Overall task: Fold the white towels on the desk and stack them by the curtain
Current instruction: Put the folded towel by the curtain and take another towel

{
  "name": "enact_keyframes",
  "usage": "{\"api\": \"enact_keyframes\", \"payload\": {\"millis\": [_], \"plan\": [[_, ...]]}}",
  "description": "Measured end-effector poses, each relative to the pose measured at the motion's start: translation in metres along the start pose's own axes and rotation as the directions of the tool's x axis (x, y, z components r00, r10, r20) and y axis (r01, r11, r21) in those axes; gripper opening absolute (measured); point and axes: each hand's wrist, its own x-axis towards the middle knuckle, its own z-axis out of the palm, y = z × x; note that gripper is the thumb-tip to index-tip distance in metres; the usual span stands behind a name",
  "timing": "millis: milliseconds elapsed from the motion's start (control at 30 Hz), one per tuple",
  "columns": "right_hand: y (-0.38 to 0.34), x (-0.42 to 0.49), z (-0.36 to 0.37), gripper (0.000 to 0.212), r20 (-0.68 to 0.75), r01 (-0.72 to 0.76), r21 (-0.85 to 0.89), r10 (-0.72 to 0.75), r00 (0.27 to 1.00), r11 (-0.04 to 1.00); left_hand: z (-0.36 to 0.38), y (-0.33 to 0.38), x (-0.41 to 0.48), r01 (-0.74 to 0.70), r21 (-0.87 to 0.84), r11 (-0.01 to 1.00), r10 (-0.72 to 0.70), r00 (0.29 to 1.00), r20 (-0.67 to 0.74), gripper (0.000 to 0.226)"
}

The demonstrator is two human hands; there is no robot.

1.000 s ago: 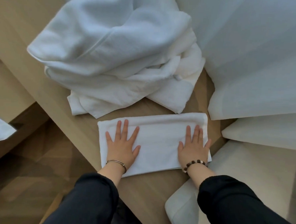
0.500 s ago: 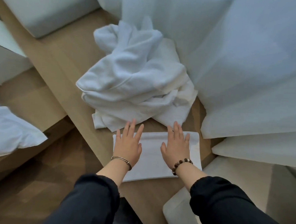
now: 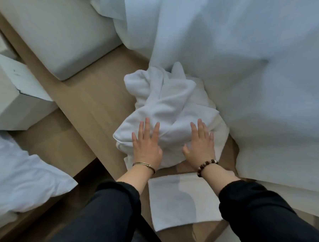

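A folded white towel (image 3: 182,199) lies flat on the wooden desk (image 3: 93,102) near its front edge, between my forearms. Beyond it sits a crumpled heap of white towels (image 3: 167,102), pushed up against the white curtain (image 3: 250,61). My left hand (image 3: 146,145) lies with straight, spread fingers on the heap's near left side. My right hand (image 3: 200,143) rests with straight fingers on the heap's near right side. Neither hand holds anything.
A pale cushion (image 3: 54,28) lies on the desk at the back left. A white box (image 3: 12,98) stands left of the desk, and white bedding (image 3: 17,176) lies lower left. The curtain hangs along the desk's right side.
Both hands have left the folded towel and moved forward onto the crumpled heap. The view has pulled back, showing more of the desk and the cushion.
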Motion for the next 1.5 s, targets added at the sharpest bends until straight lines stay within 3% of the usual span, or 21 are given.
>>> {"api": "enact_keyframes", "payload": {"millis": [200, 333, 433, 567, 733, 833, 933, 1000, 1133, 1233, 1333, 1367, 1433, 1500], "plan": [[-0.024, 0.057, -0.001, 0.091, 0.114, 0.193, -0.079, -0.183, 0.976, 0.978, -0.017, -0.034, 0.057, -0.097, -0.131, 0.987, 0.126, 0.964, 0.234, 0.097], [-0.02, 0.064, 0.006, 0.029, 0.141, 0.242, -0.208, -0.216, 0.966, 0.948, -0.008, -0.047, 0.062, -0.146, -0.209, 0.967, 0.203, 0.937, 0.284, 0.104], [-0.019, 0.059, 0.006, 0.009, 0.051, 0.216, -0.072, -0.212, 0.976, 0.974, -0.001, -0.046, 0.057, -0.197, -0.184, 0.963, 0.244, 0.925, 0.291, 0.106], [-0.017, 0.043, -0.003, 0.006, -0.096, 0.124, 0.199, -0.107, 0.99, 0.972, 0.0, -0.044, 0.049, -0.253, -0.163, 0.954, 0.282, 0.94, 0.191, 0.093], [-0.012, 0.028, -0.03, 0.028, -0.338, 0.244, 0.12, -0.191, 0.922, 0.962, -0.008, -0.034, 0.036, -0.284, -0.167, 0.944, 0.31, 0.936, 0.164, 0.084], [-0.017, 0.02, -0.042, 0.03, -0.358, 0.268, 0.105, -0.215, 0.908, 0.958, -0.015, -0.028, 0.031, -0.311, -0.213, 0.926, 0.343, 0.93, 0.135, 0.064], [-0.017, 0.007, -0.049, 0.027, -0.386, 0.236, 0.173, -0.154, 0.91, 0.956, -0.021, -0.022, 0.026, -0.357, -0.371, 0.857, 0.395, 0.918, 0.031, 0.034], [-0.013, 0.0, -0.054, 0.025, -0.416, 0.198, 0.222, -0.09, 0.905, 0.955, -0.027, -0.015, 0.023, -0.314, -0.436, 0.844, 0.364, 0.931, 0.036, 0.028], [-0.003, -0.013, -0.063, 0.023, -0.422, 0.105, 0.303, 0.035, 0.906, 0.947, -0.045, 0.004, 0.018, -0.286, -0.408, 0.867, 0.324, 0.946, 0.026, 0.015], [0.012, -0.024, -0.065, 0.02, -0.363, 0.008, 0.312, 0.111, 0.925, 0.95, -0.056, 0.017, 0.012, -0.348, -0.4, 0.848, 0.369, 0.929, -0.024, 0.016], [0.036, -0.033, -0.064, 0.02, -0.139, -0.089, 0.374, 0.151, 0.979, 0.923, -0.068, 0.035, 0.002, -0.43, -0.44, 0.788, 0.452, 0.89, -0.06, 0.025], [0.043, -0.037, -0.064, 0.032, -0.027, -0.126, 0.396, 0.149, 0.989, 0.91, -0.073, 0.042, -0.003, -0.446, -0.481, 0.755, 0.486, 0.873, -0.045, 0.032], [0.055, -0.048, -0.065, 0.082, 0.132, -0.108, 0.383, 0.062, 0.989, 0.917, -0.08, 0.055, -0.011, -0.462, -0.572, 0.677, 0.577, 0.816, 0.024, 0.044], [0.063, -0.059, -0.062, 0.095, 0.182, -0.057, 0.376, -0.013, 0.983, 0.925, -0.081, 0.064, -0.017, -0.474, -0.632, 0.614, 0.657, 0.75, 0.076, 0.041]]}}
